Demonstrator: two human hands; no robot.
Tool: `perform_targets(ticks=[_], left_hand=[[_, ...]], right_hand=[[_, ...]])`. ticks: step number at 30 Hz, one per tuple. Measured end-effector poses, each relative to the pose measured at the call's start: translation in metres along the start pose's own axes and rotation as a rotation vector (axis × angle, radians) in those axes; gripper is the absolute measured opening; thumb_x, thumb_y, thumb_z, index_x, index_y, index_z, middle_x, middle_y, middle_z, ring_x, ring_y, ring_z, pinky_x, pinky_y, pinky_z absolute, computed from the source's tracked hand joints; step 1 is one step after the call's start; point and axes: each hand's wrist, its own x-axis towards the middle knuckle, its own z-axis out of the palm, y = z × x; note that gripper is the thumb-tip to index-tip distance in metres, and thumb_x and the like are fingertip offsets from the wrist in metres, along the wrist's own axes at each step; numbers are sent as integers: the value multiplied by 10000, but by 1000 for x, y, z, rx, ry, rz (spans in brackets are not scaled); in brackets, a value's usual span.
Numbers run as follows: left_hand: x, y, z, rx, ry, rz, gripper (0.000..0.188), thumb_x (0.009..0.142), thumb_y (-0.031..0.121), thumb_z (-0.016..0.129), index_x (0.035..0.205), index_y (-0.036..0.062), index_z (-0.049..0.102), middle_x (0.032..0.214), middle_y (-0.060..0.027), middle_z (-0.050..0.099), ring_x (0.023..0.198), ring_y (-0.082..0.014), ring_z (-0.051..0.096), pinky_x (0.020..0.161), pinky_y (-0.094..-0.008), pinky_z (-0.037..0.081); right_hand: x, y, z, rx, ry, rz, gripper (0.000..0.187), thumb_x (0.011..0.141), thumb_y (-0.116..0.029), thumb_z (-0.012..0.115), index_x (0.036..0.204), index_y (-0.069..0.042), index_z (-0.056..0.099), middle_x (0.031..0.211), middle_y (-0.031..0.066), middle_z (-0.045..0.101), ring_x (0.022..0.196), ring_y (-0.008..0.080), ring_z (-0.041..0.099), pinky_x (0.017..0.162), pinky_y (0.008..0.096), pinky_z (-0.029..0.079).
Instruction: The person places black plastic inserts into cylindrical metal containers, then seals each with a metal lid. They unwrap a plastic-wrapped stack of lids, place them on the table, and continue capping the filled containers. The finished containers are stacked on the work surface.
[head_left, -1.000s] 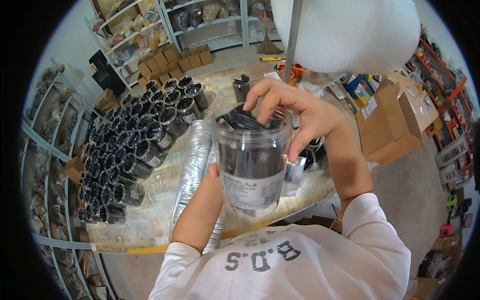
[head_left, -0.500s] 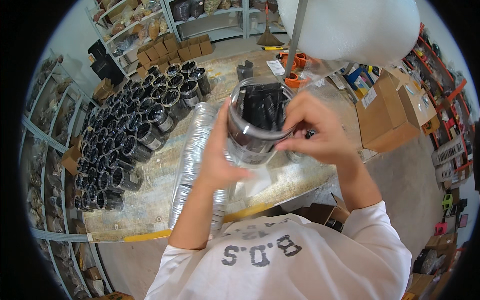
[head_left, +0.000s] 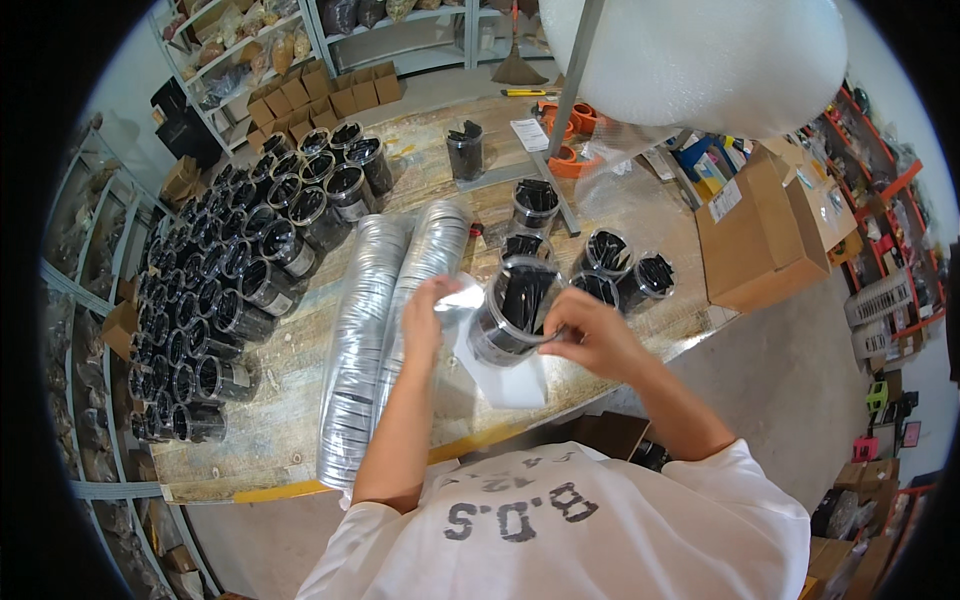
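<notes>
Clear plastic jar [head_left: 512, 312] with black sticks inside stands near front edge of workbench [head_left: 290, 420], on white sheet [head_left: 510, 382]. Right hand [head_left: 585, 335] touches jar rim, fingers curled close; what they pinch, cannot tell. Left hand [head_left: 428, 318] just beside jar, fingers pinching silver lid [head_left: 462, 297] at jar's left side. Two long stacks of silver lids [head_left: 385, 330] lie left of hands. Four filled jars [head_left: 622, 268] behind, toward right edge. Many open jars [head_left: 230, 290] crowd left edge. Cardboard box [head_left: 765, 225] past right edge.
</notes>
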Motion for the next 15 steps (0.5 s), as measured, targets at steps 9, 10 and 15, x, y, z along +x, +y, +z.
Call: perform_targets(ticks=[9,10,15], left_hand=[[12,145,3,-709,-307,371,598,1035,429,253,1325,-57,445,1241,-319,585,1161,-349,595,989,-411,492],[8,153,1,-858,-404,412,602,1037,425,233,1342,-58,424,1242,-339,573,1188,-371,581,1011,-429,486],[-12,161,22,-1144,-706,248,635,1029,444,220,1364,-68,393,1314,-376,492,1244,-427,524,1049,-477,460]], right_hand=[[-3,120,53,-413,59,101,241,810,-89,739,1019,-101,621,1077,85,536,686,220,600,637,333,510],[10,93,37,-283,87,76,284,814,-113,742,1069,-104,618,1089,89,540,734,211,605,637,336,513],[69,20,-14,290,373,-408,475,820,-187,769,1230,-26,590,1203,123,558,877,139,601,679,280,507]])
